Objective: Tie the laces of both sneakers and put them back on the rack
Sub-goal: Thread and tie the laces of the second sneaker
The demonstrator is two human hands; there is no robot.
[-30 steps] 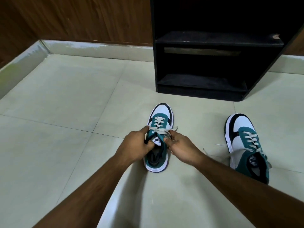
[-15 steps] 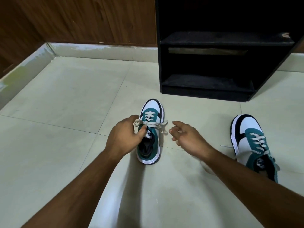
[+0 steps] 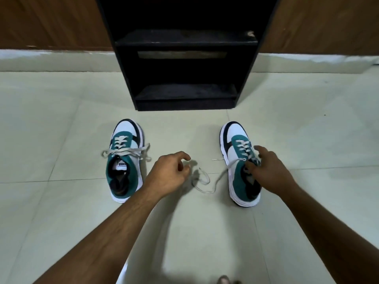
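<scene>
**Hands shift from the tied sneaker to the untied one**

Since half a second ago, I see both hands have left the left sneaker (image 3: 125, 160) and swung over toward the right sneaker (image 3: 240, 167); the view has also turned so the rack (image 3: 185, 56) sits dead ahead. My right hand (image 3: 268, 171) now rests on the right sneaker's tongue area, fingers curled into the laces there, pinching at them as far as I can tell. My left hand (image 3: 167, 175) hovers above the floor (image 3: 61, 130) between the two shoes, fingers loosely curled and holding nothing, just beside the loose lace (image 3: 202, 181) that trails from the right sneaker in a loop across the tile.

The left sneaker stands upright on the floor with a bow tied across its top. Both shoes point toes toward the rack, near it but apart. Its two visible shelves are dark and hold no shoes.
</scene>
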